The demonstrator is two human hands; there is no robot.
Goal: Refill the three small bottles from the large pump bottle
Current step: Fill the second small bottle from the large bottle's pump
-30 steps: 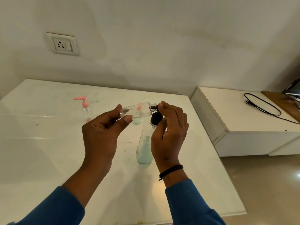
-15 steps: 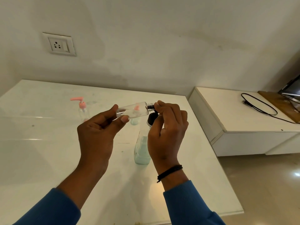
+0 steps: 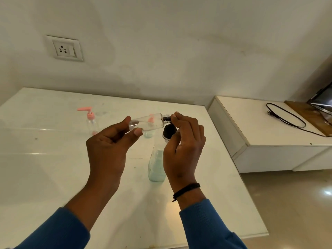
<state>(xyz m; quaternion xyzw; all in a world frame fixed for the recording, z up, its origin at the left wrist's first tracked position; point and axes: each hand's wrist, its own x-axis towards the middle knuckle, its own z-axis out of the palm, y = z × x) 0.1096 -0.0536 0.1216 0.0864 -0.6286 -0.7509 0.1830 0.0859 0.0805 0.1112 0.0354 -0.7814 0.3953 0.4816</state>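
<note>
Over the white table [image 3: 53, 177], left hand [image 3: 107, 151] pinches the tilted clear bottle [image 3: 147, 122], right hand [image 3: 183, 146] fingertips pinch its neck; a slip could topple the large bottle [image 3: 157, 164] beneath.

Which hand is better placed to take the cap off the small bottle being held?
Right. The right hand already has its fingers at the neck of the small clear bottle, while the left hand grips its base, holding it sideways.
</note>
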